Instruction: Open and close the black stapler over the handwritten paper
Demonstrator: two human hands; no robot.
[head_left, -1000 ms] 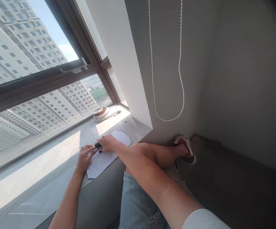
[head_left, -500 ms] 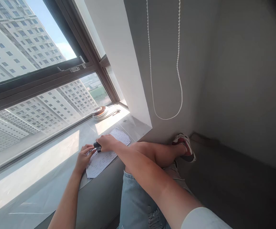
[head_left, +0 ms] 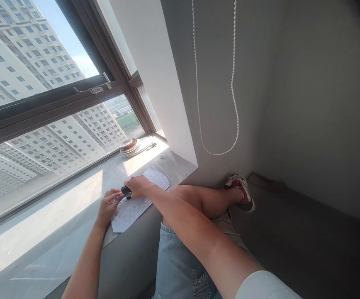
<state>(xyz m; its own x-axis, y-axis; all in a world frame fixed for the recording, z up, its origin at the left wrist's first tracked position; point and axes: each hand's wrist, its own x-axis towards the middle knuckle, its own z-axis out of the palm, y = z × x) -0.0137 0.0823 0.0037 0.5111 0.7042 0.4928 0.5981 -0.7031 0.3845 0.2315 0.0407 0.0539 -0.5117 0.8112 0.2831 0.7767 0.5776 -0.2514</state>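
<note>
A printed sheet of paper (head_left: 138,204) lies on the grey windowsill (head_left: 58,232), partly over its front edge. My right hand (head_left: 139,185) is closed over a small black object (head_left: 125,191), maybe a stapler or clip, at the paper's upper left edge. My left hand (head_left: 109,206) rests on the sheet's left side with fingers curled, fingertips touching the paper beside the black object. My bare knee (head_left: 186,195) is just right of the sill.
A stack of plates (head_left: 132,148) sits at the far end of the sill by the window frame, with small metal bits (head_left: 162,157) nearby. A bead cord (head_left: 217,153) hangs on the wall. My shoe (head_left: 240,192) rests on a dark ledge.
Both hands stay on the paper and the black object; the view has shifted slightly, nothing else moved.
</note>
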